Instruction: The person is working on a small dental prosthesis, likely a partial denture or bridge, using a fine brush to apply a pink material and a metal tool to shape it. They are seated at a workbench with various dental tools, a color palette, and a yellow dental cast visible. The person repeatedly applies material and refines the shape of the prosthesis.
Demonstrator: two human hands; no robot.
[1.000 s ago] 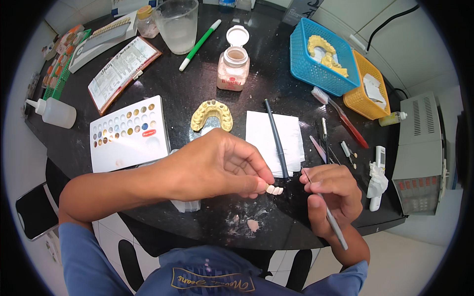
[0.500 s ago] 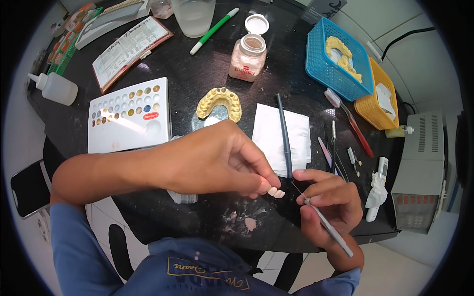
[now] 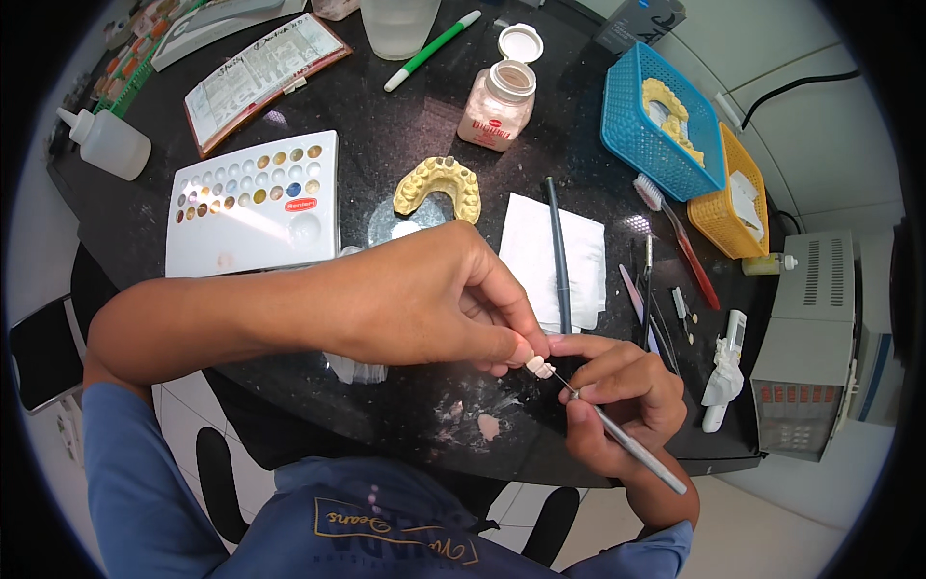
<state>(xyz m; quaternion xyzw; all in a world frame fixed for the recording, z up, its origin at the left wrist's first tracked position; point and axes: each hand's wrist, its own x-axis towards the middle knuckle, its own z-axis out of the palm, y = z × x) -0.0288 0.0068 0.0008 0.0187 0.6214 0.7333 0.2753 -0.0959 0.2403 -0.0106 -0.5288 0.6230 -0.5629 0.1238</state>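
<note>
Between thumb and fingers, my left hand (image 3: 434, 299) pinches a small dental bridge (image 3: 538, 366) of cream-coloured tooth crowns. My right hand (image 3: 627, 400) grips a thin metal dental carving tool (image 3: 639, 450) like a pen. Its fine tip meets the end of the bridge, though whether it touches is too small to tell. Beyond my left hand, a yellow plaster dental model (image 3: 439, 183) stands beside a round glassy disc (image 3: 386, 232). Behind my right hand lies a folded white tissue (image 3: 526, 256) with a dark-handled brush (image 3: 558, 251) across it.
A white palette (image 3: 256, 236) of coloured pastes lies left. An uncapped powder jar (image 3: 494, 121) stands at the back, near a green marker (image 3: 434, 50). Blue (image 3: 617, 135) and yellow (image 3: 712, 214) baskets, a red-handled toothbrush (image 3: 693, 256) and a wrapped white device (image 3: 723, 381) are right.
My right hand has moved left, bringing the tool's tip up to the bridge. My left hand keeps its pinch on the bridge. The whole view has shifted slightly.
</note>
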